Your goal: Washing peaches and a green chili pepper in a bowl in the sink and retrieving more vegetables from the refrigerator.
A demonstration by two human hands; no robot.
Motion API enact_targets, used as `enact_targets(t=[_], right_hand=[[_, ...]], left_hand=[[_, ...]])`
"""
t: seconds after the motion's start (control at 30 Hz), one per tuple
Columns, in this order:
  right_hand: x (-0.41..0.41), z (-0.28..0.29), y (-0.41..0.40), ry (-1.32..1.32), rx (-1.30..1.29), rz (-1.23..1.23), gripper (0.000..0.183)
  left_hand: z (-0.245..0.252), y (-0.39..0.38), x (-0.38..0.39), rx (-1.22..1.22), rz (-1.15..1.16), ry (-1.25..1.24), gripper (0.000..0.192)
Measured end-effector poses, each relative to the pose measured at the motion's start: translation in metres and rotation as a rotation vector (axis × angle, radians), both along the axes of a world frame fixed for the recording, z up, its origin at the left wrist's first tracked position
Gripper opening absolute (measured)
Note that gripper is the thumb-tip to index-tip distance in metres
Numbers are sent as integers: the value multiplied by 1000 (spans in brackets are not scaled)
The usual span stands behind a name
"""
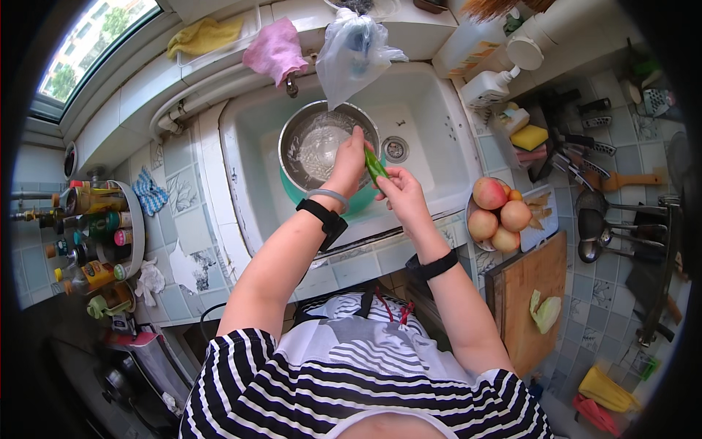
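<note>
A long green pepper is held between both hands over the sink. My left hand grips its upper end, above the right rim of a round metal basin with clear water in it. My right hand has its fingertips on the pepper's lower end. Under the metal basin a green basin shows in part. Beyond it the faucet is partly covered by a pink cloth.
A plastic bag hangs over the sink's back edge. Fruit in a dish stands right of the sink, near a wooden cutting board with a leaf piece on it. Bottles fill a rack at the left. Ladles hang at the right.
</note>
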State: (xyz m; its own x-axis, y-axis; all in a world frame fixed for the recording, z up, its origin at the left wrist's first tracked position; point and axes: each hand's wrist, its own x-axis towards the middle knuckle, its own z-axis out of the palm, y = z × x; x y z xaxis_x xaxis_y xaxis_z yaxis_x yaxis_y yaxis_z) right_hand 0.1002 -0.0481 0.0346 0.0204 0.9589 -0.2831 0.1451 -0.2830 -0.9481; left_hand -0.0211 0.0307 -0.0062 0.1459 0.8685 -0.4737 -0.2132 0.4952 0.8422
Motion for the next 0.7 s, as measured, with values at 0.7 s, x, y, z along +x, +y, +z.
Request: enact_targets(t=[0.7], right_hand=[[18,-32,15,291,-39,-378,28]], left_hand=[[16,-37,-3,-88,240,-177,25]])
